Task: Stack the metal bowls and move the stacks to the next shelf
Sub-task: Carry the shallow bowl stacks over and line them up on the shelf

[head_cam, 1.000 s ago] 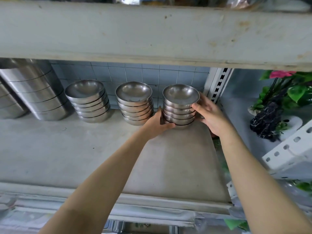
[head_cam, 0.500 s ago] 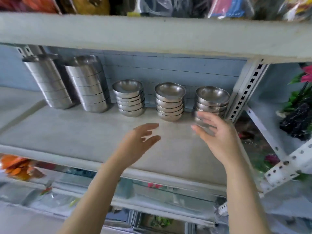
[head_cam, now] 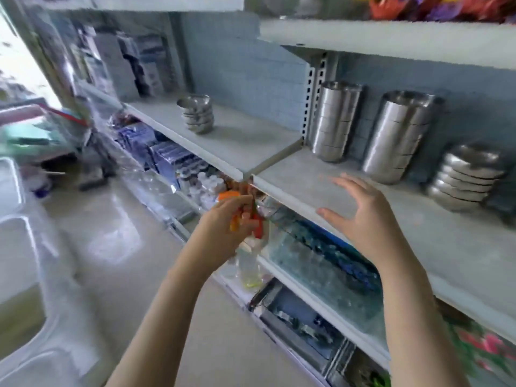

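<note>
While a lone stack of bowls (head_cam: 196, 114) sits on the left shelf (head_cam: 245, 141) at eleven o'clock from both hands, well apart, the left hand (head_cam: 223, 230) is nearer to it. That hand's fingers curl loosely and seem to hold nothing; the right hand (head_cam: 360, 216) is spread wide, empty, over the right shelf's (head_cam: 446, 247) front edge.

- Left pale grey shelf board (head_cam: 245, 141): carries one stack of shallow steel bowls (head_cam: 197, 115), towards the back.
- Right pale grey shelf board (head_cam: 321, 180): carries a narrow tall stack of steel containers (head_cam: 333, 121), a wider tall stack of steel containers (head_cam: 398, 138) and a tilted stack of steel bowls (head_cam: 465, 178), in a row at the back.
</note>
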Tool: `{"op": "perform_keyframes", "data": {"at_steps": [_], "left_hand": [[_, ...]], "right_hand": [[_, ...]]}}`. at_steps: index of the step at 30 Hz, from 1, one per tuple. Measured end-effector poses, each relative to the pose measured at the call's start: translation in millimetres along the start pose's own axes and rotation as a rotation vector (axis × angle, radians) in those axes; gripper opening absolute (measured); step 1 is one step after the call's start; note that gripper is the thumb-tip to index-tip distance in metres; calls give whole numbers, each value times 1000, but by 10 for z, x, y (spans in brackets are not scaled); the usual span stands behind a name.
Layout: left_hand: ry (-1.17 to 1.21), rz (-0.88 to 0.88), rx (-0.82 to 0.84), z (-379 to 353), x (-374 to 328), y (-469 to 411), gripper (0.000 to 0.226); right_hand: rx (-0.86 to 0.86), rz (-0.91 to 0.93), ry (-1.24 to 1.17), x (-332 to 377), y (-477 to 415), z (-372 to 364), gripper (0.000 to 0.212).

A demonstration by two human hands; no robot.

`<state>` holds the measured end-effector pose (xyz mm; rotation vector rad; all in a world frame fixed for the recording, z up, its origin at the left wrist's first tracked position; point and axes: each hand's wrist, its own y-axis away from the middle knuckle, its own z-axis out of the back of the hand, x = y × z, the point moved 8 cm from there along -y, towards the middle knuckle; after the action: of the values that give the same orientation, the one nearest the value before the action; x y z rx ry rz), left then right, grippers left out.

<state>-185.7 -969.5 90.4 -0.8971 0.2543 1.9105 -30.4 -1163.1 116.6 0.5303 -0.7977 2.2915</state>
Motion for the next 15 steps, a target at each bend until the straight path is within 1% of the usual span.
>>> {"op": "perform_keyframes", "data": {"at_steps": [4, 7, 10, 15], "left_hand": [[-47, 71, -110, 522, 600, -56, 53], [-69, 123, -168, 786, 1062, -233, 55], [-81, 167, -173, 951, 1535, -585, 55], [-122, 189, -168, 1268, 2145, -1496, 58]], "right_hand": [[20, 74, 11, 485, -466, -627, 68], [25, 100, -6, 677, -897, -1061, 67], [13, 115, -47, 730, -1386, -1502, 64], [41, 127, -86, 766, -2408, -2232, 64]]}}
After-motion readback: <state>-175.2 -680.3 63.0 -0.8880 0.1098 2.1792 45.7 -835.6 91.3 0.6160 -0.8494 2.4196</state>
